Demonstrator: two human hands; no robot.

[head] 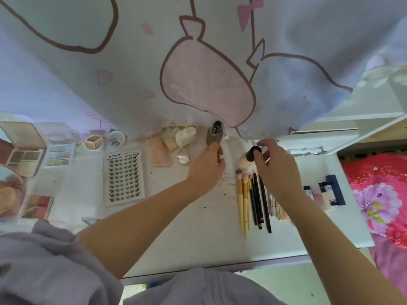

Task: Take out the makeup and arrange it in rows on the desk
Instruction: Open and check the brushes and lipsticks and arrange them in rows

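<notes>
My left hand (210, 162) grips the base of a brown foundation bottle (214, 134) standing at the back of the white desk (187, 234). Its pump top is bare. My right hand (273, 164) pinches a black cap (253, 153) just right of the bottle, above a fluffy pink-white brush head (245, 165). Below that hand lies a row of yellow and black brushes and pencils (253, 201). Left of the bottle sit pink puffs and a small compact (174, 146), then a lash card (124, 177), two round jars (103, 140) and open palettes (26, 150).
A printed curtain (198, 62) hangs low over the back edge of the desk. Small bottles and a dark blue box (326, 191) lie at the right end. A pink flowered blanket (381, 194) is beyond the desk's right edge. Dark specks dot the desk's middle.
</notes>
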